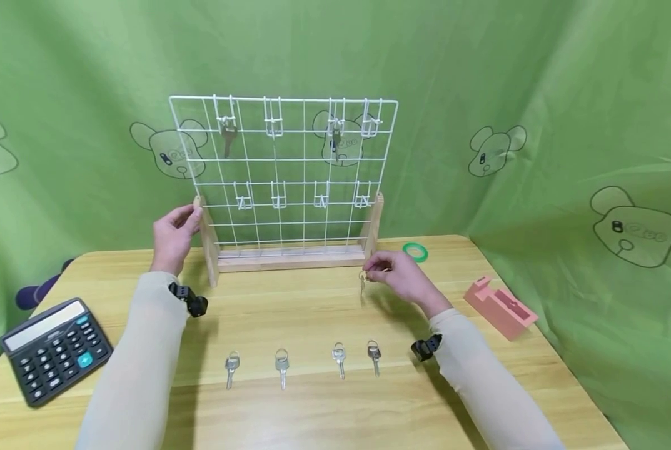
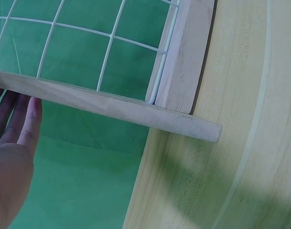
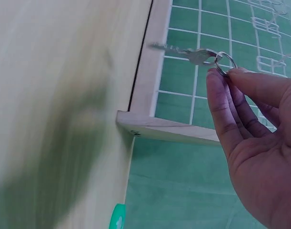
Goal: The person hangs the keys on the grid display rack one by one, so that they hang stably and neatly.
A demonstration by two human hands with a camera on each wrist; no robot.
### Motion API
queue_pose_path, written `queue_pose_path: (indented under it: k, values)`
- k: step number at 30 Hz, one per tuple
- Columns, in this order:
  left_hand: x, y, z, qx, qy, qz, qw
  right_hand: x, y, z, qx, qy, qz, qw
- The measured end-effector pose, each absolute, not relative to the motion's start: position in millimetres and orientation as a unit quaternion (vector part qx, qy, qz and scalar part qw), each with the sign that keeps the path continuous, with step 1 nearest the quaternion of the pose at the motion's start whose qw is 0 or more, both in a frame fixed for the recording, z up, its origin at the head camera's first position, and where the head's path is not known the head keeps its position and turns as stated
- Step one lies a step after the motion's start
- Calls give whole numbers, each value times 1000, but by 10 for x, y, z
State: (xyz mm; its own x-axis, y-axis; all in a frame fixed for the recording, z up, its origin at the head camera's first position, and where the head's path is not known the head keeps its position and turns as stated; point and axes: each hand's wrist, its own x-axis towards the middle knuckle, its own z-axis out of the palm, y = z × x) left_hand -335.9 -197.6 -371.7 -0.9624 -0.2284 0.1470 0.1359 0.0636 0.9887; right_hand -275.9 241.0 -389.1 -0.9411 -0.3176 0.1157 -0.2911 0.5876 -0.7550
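Observation:
A white wire grid rack (image 1: 284, 99) in a wooden stand stands at the back of the table. My left hand (image 1: 173, 240) grips the top of its left wooden post (image 1: 208, 250); the left wrist view shows fingers (image 2: 33, 121) against that post. With thumb and fingertips, my right hand (image 1: 399, 275) pinches the ring of a silver key (image 3: 200, 56) before the rack's lower right corner, the blade hanging down. One key (image 1: 229, 134) hangs from an upper left hook, another key (image 1: 337, 140) from a hook further right. Several ringed keys lie in a row, including a left one (image 1: 281, 362).
A black calculator (image 1: 56, 350) lies at the table's left. Toward the right edge sit a pink tape dispenser (image 1: 501, 309) and a green tape roll (image 1: 405, 248). Green cloth (image 1: 436, 62) hangs close behind the rack and along the right side.

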Motion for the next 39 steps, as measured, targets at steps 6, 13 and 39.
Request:
queue_pose_path:
  k: [6, 13, 39]
  values:
    - [-3364, -1973, -3734, 32, -718, -682, 136, -2747, 2354, -3780, -172, 895, -412, 2]
    - [-3360, -1962, -3730, 32, -709, -691, 139, -2765, 2326, -3602, -173, 903, -392, -21]
    - [-3365, -1963, -3750, 23, -721, -677, 146, -2779, 2271, -2896, -183, 888, -409, -104]
